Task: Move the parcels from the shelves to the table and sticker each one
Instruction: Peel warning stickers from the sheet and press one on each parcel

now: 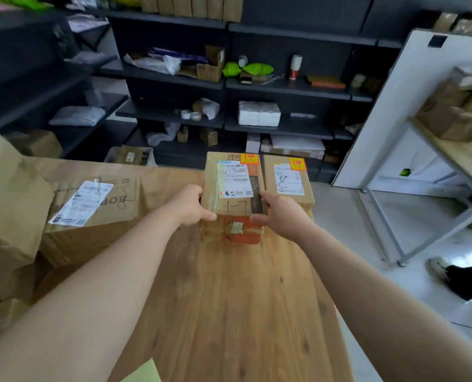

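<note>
A: Why two hands on one parcel [233,188]?

B: It's a squat, taped box. The left hand [190,206] grasps its left side and the right hand [280,213] its right, with fingers curled over the near top edge. That probably keeps it level.

A: Where is it?

B: Centre of the frame, at the far end of the table [243,299], just beside a second parcel [288,180] on its right. I can't tell whether it rests on the wood or hangs just above.

A: Why there?

B: Likely to line them up, labels upward. Each already shows an orange sticker [248,158] at a far corner. More goods wait on the shelves [256,86] across the top of the frame.
</note>
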Tool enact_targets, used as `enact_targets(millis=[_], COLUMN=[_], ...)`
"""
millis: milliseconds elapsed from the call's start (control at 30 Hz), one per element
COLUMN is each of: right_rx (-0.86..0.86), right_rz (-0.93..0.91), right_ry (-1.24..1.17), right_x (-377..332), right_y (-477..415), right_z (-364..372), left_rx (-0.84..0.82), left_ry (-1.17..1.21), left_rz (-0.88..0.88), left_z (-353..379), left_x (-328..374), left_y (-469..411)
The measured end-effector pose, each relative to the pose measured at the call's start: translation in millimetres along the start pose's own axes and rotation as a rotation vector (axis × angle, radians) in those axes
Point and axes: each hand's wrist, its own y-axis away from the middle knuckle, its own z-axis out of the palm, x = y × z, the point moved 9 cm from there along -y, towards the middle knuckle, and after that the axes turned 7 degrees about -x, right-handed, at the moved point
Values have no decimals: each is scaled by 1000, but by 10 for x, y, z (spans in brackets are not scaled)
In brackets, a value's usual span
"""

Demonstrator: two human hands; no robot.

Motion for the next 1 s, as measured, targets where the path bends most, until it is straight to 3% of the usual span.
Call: enact_targets(millis=[233,467,667,833,1000], right_rx=[-13,-34,65,84,80], right_rz=[27,16,-29,-175,-295], right_ry=[248,316,285,256,250], right_x=[260,384,107,-652,-1564], right_y=[-881,-1067,-919,-574,-213], right_z=[-29,110,47,36,139], left_rx=[-48,-34,170,350,455], left_ry=[9,-69,-346,-677,-736], left_rz=[-39,-42,-20,7,-60], left_z=[29,150,-24,-328,-775], left_x=[-73,-74,32,-33,-334], left_y=[-899,-1060,-584,182,1050])
